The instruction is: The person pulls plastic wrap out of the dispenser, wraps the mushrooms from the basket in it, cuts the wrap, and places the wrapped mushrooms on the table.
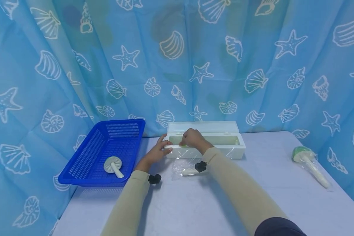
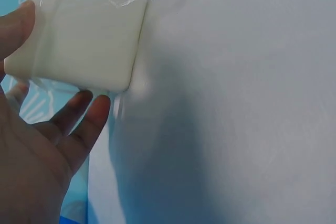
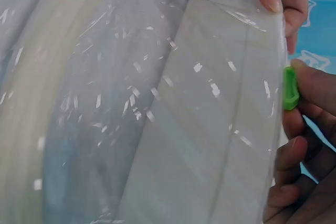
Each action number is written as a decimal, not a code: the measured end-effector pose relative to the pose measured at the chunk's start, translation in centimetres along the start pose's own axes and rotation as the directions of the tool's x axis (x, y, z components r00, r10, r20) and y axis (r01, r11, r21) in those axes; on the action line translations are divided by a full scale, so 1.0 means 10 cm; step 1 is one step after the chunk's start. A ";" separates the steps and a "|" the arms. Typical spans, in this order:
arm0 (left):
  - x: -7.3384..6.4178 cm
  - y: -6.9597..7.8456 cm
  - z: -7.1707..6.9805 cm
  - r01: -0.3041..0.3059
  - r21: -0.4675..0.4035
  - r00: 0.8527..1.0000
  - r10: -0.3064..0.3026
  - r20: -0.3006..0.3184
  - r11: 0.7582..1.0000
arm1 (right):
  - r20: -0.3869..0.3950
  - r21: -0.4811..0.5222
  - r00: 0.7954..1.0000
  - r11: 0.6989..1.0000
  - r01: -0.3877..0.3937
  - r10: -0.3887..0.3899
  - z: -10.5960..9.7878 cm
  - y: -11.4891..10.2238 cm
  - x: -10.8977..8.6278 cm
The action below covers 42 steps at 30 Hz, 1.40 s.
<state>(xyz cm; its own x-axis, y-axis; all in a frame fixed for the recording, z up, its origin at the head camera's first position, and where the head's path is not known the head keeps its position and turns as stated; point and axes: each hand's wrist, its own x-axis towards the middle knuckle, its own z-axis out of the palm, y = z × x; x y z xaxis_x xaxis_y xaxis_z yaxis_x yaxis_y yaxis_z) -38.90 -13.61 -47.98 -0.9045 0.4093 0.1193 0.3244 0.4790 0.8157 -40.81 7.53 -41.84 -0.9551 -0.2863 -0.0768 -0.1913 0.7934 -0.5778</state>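
Observation:
A long white cling film dispenser (image 1: 206, 152) stands at the back of the table with its lid (image 1: 202, 127) raised. My left hand (image 1: 156, 153) grips its left end, thumb against the front wall and other fingers around the corner. On the front rim, my right hand (image 1: 193, 139) pinches a small green slide cutter (image 3: 290, 88) between thumb and fingers. Clear film (image 1: 178, 168) hangs down the front wall onto the table. Over or around a pale stem-like piece (image 1: 190, 171) lies that film; the right wrist partly hides this piece.
A blue plastic basket (image 1: 98, 137) on the left holds a toy mushroom (image 1: 112, 165) with a white stem. On the right lies a green-capped mushroom (image 1: 309, 164) wrapped in clear film. A shell-patterned blue curtain (image 1: 200, 91) hangs behind the white-covered table (image 1: 283, 183).

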 end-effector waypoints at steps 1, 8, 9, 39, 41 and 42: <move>-0.01 0.01 -0.01 0.008 0.002 1.000 -0.008 0.009 1.000 | -0.005 0.001 1.000 1.000 0.014 -0.014 0.01 0.00 -0.01; 0.02 0.09 -0.03 0.058 0.077 0.996 -0.063 0.064 0.995 | -0.060 -0.067 0.994 0.994 0.084 -0.088 0.03 -0.02 -0.03; 0.03 0.10 -0.02 0.068 0.082 0.996 -0.073 0.059 0.994 | -0.062 -0.072 0.995 0.994 0.079 -0.083 0.03 -0.02 -0.03; -0.02 0.05 0.06 0.036 0.014 0.999 -0.036 -0.035 0.999 | 0.125 -0.119 0.992 0.993 -0.010 0.025 -0.52 0.47 -0.18; -0.03 0.06 0.05 0.044 0.006 0.999 -0.044 -0.028 0.999 | 0.127 -0.111 0.991 0.994 -0.019 0.033 -0.57 0.53 -0.21; -0.03 0.06 0.05 0.046 0.005 0.999 -0.046 -0.024 0.999 | 0.128 -0.110 0.991 0.994 -0.025 0.039 -0.59 0.55 -0.22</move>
<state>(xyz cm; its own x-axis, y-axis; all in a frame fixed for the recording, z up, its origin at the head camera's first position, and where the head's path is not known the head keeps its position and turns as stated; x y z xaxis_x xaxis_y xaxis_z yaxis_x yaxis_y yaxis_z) -38.29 -13.04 -47.81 -0.9249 0.3682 0.0951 0.2837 0.5016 0.8173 -41.05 15.70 -40.09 -0.9249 -0.3214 -0.2033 -0.1908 0.8546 -0.4830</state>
